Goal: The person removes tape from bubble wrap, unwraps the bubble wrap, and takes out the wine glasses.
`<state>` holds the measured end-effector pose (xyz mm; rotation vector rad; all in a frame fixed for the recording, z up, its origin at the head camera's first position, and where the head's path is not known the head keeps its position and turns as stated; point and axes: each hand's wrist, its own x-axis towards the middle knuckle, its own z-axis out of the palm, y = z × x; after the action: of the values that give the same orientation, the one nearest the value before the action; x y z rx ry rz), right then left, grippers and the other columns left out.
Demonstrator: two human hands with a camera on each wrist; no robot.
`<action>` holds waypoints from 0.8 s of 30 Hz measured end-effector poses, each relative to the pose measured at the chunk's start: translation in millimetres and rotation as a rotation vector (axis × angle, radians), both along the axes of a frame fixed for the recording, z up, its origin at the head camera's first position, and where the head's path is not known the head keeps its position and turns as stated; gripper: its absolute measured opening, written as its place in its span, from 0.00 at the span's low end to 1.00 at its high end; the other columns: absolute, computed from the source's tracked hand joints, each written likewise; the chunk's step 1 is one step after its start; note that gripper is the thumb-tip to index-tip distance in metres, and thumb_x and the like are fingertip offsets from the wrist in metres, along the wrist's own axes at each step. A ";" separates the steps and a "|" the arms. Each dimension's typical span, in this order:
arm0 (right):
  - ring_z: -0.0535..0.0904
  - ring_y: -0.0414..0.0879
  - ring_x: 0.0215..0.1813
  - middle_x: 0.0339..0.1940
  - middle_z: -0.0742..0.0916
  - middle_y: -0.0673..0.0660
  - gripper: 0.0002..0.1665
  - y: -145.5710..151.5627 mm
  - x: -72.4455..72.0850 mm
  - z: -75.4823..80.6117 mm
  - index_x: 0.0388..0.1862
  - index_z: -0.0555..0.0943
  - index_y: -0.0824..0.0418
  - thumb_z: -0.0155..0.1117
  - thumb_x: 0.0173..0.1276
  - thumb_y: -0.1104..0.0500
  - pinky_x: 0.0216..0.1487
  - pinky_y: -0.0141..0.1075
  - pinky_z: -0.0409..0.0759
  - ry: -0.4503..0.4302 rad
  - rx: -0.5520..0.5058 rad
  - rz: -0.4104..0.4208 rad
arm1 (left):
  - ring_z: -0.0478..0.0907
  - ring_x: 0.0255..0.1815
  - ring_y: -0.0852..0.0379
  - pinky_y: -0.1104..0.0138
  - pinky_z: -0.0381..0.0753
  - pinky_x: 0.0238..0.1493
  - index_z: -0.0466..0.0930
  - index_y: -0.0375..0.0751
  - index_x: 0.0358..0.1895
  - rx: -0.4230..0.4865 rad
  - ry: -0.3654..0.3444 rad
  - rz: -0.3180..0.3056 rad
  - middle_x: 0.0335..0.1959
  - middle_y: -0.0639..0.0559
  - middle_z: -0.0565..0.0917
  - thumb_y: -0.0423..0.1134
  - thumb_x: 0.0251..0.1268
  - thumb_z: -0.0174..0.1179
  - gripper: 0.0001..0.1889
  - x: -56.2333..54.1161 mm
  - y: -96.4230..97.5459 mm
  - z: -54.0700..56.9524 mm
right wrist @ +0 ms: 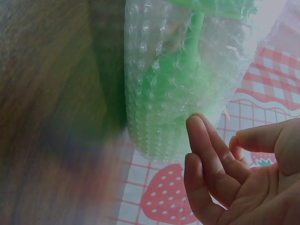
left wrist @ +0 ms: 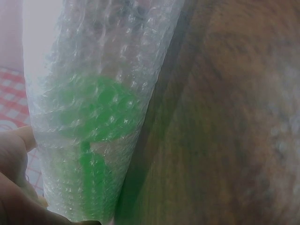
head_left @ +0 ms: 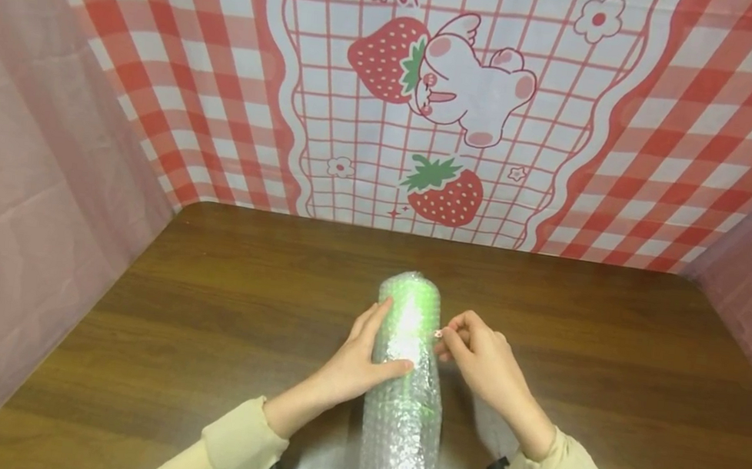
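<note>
At lower centre, the bubble-wrapped bundle point(head_left: 401, 431) risked rolling under the left hand point(head_left: 356, 360), fingers spread, if the right hand point(head_left: 482, 359), pinching a pale scrap point(head_left: 438, 334), tugged sideways.

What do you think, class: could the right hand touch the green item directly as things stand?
Probably not. The right hand is close beside the green item, but bubble wrap covers the sides that show, and no opening is visible. The wrap's near end runs out of the head view.
</note>
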<state>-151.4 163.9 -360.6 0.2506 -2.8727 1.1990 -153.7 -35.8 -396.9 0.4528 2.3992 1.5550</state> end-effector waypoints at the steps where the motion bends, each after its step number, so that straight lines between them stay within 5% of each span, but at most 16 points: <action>1: 0.81 0.42 0.31 0.28 0.86 0.49 0.08 0.0 0.0 -0.1 0.35 0.73 0.59 0.51 0.68 0.56 0.31 0.34 0.73 0.005 0.002 -0.003 | 0.47 0.69 0.34 0.37 0.54 0.60 0.36 0.60 0.72 0.000 0.003 0.000 0.73 0.41 0.37 0.53 0.53 0.61 0.49 0.0 0.1 -0.3; 24: 0.82 0.45 0.34 0.34 0.86 0.51 0.05 -1.9 2.1 3.5 0.34 0.72 0.58 0.51 0.69 0.58 0.31 0.34 0.74 0.060 0.000 0.008 | 0.47 0.69 0.36 0.38 0.54 0.61 0.36 0.61 0.72 -0.016 0.000 0.003 0.73 0.43 0.37 0.55 0.52 0.61 0.49 0.5 0.5 0.8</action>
<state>-149.2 162.0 -357.0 0.2925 -2.8233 1.1714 -153.2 -35.3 -396.1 0.4465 2.4118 1.5356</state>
